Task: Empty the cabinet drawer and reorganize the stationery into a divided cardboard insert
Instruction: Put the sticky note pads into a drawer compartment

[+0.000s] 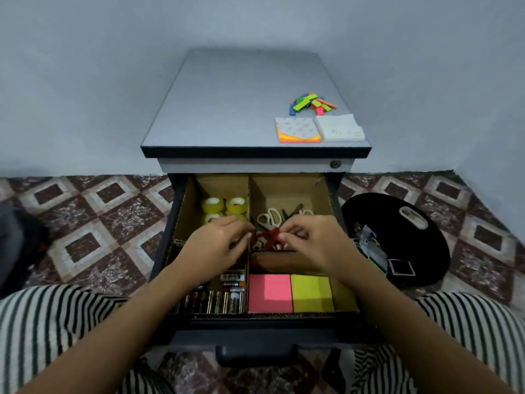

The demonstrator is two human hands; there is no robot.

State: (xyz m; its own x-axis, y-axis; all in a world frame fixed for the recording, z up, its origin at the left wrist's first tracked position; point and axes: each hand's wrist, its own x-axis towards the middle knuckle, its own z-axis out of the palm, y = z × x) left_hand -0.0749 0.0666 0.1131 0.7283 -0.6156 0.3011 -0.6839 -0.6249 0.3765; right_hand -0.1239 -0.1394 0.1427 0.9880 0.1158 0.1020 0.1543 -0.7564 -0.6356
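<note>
The cabinet drawer [255, 331] is pulled out and holds a divided cardboard insert [284, 191]. Both my hands are over its middle. My left hand [218, 245] and my right hand [309, 240] each pinch an end of a small red item [270, 237], which looks like red-handled scissors, above the back right compartment. Under it lie white-handled scissors [268, 217]. Yellow tape rolls [224, 207] fill the back left compartment. Batteries [224, 297] lie front left. Pink sticky notes [270, 292] and yellow sticky notes [311, 292] sit front right.
On the cabinet top [227, 109] lie coloured page flags [311, 103], an orange-edged note pad [298, 129] and a white pad [339, 127]. A black round tray [397, 240] with loose clutter rests on the tiled floor at the right. My striped knees flank the drawer.
</note>
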